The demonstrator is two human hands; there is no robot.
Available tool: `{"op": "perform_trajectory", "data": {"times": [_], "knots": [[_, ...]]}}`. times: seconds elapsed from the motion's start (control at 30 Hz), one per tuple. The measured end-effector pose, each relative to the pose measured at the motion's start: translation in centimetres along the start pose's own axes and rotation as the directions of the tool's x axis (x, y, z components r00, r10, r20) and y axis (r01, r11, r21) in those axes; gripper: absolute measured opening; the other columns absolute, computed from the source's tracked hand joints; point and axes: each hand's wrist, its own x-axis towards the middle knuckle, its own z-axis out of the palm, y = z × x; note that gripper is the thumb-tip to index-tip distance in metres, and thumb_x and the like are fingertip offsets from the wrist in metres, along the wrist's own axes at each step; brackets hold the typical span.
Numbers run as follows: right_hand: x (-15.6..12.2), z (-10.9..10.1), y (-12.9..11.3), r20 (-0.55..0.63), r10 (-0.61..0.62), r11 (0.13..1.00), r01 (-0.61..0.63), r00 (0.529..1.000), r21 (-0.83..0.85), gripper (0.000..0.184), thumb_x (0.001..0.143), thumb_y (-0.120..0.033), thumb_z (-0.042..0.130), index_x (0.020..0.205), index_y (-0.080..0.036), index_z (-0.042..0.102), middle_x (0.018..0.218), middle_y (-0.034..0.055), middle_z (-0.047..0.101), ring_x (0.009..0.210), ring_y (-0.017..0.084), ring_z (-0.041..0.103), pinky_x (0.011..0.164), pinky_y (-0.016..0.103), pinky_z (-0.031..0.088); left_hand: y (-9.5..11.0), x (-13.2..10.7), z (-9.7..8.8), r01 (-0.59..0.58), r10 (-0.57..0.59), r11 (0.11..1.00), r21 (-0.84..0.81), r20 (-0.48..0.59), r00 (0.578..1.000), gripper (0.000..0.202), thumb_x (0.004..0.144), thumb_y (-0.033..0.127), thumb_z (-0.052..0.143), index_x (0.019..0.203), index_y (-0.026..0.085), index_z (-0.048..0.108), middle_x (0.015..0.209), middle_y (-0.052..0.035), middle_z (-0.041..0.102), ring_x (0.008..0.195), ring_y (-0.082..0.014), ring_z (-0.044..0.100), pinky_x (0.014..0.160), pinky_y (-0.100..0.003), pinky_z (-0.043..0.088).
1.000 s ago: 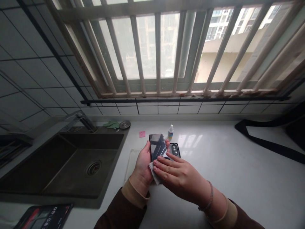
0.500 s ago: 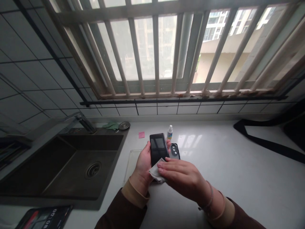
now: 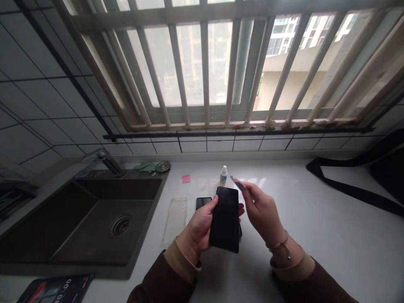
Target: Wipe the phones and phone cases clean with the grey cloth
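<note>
A black smartphone lies tilted in my left hand, dark screen up, with the thumb on its left edge and fingertips past its right edge. My right hand is raised to the right of the phone, apart from it. Pinched in its fingers is a thin cloth, seen nearly edge-on. Behind the phone stands a small white spray bottle. A second dark phone lies on the counter, partly hidden by my left hand. Left of it is a clear phone case.
A pink sticky note lies on the white counter. At left is a dark sink with a faucet, green cloth and metal strainer. A device with a timer display sits front left, a black strap at right.
My right hand has lifted the cloth off the phone and moved up and right. My left hand has shifted the phone right and nearer, uncovering the second phone and more of the clear case.
</note>
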Motion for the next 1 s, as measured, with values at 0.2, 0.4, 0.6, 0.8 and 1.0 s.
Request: {"op": "perform_trajectory", "data": {"times": [0.2, 0.4, 0.6, 0.8, 1.0], "knots": [[-0.8, 1.2, 0.0, 0.304, -0.368, 0.930, 0.352, 0.879, 0.108, 0.036, 0.108, -0.013, 0.046, 0.133, -0.030, 0.067, 0.138, 0.0028, 0.075, 0.137, 0.023, 0.066, 0.130, 0.051, 0.038, 1.1, 0.5, -0.3, -0.255, 0.236, 0.959, -0.122, -0.155, 0.959, 0.054, 0.111, 0.042, 0.042, 0.141, 0.002, 0.063, 0.107, -0.0184, 0.081, 0.090, -0.0241, 0.079, 0.095, -0.036, 0.060], [-1.2, 0.8, -1.1, 0.379, -0.446, 0.885, 0.336, 0.811, 0.322, 0.043, 0.106, -0.008, 0.050, 0.137, -0.032, 0.065, 0.135, 0.0013, 0.077, 0.134, 0.022, 0.067, 0.131, 0.049, 0.038, 2.6, 0.2, -0.9, -0.409, 0.362, 0.899, -0.157, -0.262, 0.895, 0.060, 0.111, 0.044, 0.038, 0.145, -0.001, 0.059, 0.124, -0.0248, 0.075, 0.101, -0.0296, 0.078, 0.095, -0.043, 0.062], [-1.8, 0.2, -2.2, 0.414, -0.300, 0.860, 0.056, 0.859, 0.507, 0.025, 0.108, -0.020, 0.055, 0.122, -0.027, 0.074, 0.122, 0.0063, 0.082, 0.125, 0.026, 0.074, 0.119, 0.049, 0.052, 3.2, -0.6, -0.2, -0.484, 0.418, 0.862, -0.150, -0.329, 0.847, 0.054, 0.111, 0.042, 0.040, 0.146, 0.006, 0.061, 0.126, -0.0214, 0.076, 0.097, -0.0270, 0.079, 0.091, -0.043, 0.064], [-1.4, 1.3, -1.4, 0.354, 0.250, 0.496, -0.433, 0.901, 0.753, 0.027, 0.102, -0.047, 0.066, 0.100, -0.022, 0.072, 0.096, 0.0084, 0.084, 0.082, 0.023, 0.081, 0.078, 0.039, 0.067, 3.0, -1.2, 0.8, -0.484, 0.466, 0.874, -0.055, -0.195, 0.863, 0.053, 0.109, 0.042, 0.046, 0.141, 0.004, 0.065, 0.135, -0.0234, 0.071, 0.110, -0.0287, 0.076, 0.097, -0.040, 0.062], [0.3, 2.0, 0.5, 0.044, 0.631, 0.449, -0.411, 0.774, 0.793, 0.031, 0.090, -0.049, 0.080, 0.105, -0.023, 0.073, 0.104, 0.0045, 0.081, 0.095, 0.020, 0.077, 0.083, 0.032, 0.066, 1.7, -0.8, 0.6, -0.213, 0.218, 0.975, 0.059, -0.127, 0.968, 0.057, 0.108, 0.049, 0.048, 0.131, 0.002, 0.071, 0.111, -0.0221, 0.079, 0.083, -0.0261, 0.078, 0.080, -0.036, 0.062]]}}
